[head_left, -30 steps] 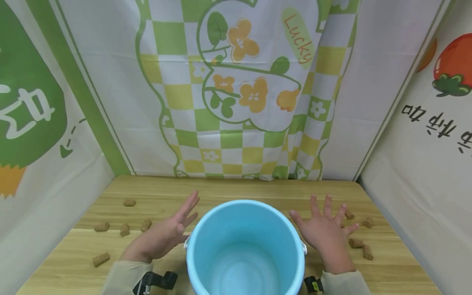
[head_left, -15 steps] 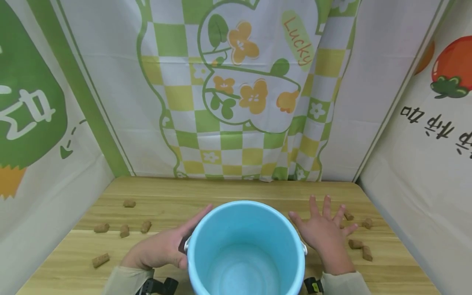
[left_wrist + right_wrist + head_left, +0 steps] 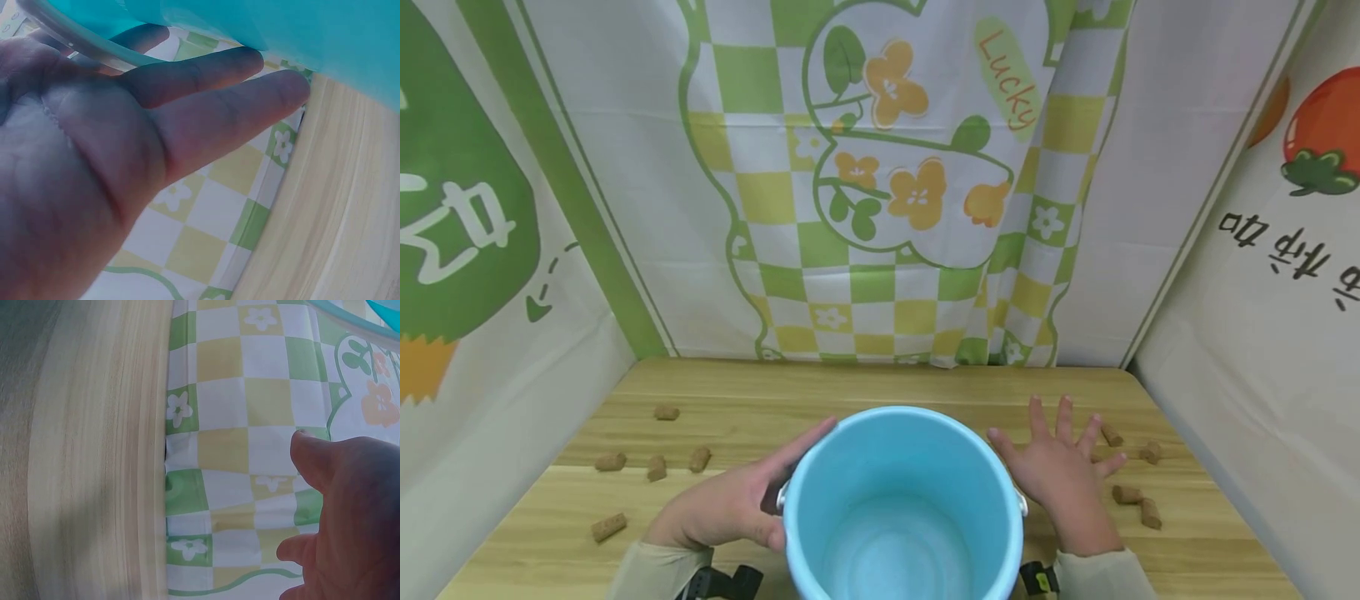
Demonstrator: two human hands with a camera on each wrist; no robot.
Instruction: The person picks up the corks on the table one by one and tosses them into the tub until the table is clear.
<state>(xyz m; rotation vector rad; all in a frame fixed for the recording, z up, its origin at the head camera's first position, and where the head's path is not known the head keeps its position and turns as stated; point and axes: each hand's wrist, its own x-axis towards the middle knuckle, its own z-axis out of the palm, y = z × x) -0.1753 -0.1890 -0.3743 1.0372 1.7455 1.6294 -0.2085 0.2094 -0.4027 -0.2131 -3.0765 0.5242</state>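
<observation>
A light blue bucket (image 3: pixel 900 433) with its mouth facing up stands at the front middle of the wooden table. Against its left side rests my left hand (image 3: pixel 726 504), thumb toward the near side and fingers reaching along the far side. In the left wrist view the fingers (image 3: pixel 231 115) look nearly straight under the blue bucket wall (image 3: pixel 300 37), with the pale handle (image 3: pixel 94 47) crossing near them. My right hand (image 3: pixel 1060 479) is spread wide to the right of the bucket, holding nothing. The right wrist view shows its thumb and parts of other fingers.
Several corks lie left of the left hand, including one cork (image 3: pixel 608 527) near the front. More corks, such as this cork (image 3: pixel 1150 512), lie beyond the right hand. A checked cloth (image 3: pixel 895 308) hangs behind the table (image 3: pixel 880 383), with printed cloth walls at both sides.
My left hand has turned and moved right onto the bucket's side, where a gap was before. The right hand stays almost where it was, and the bucket has barely shifted.
</observation>
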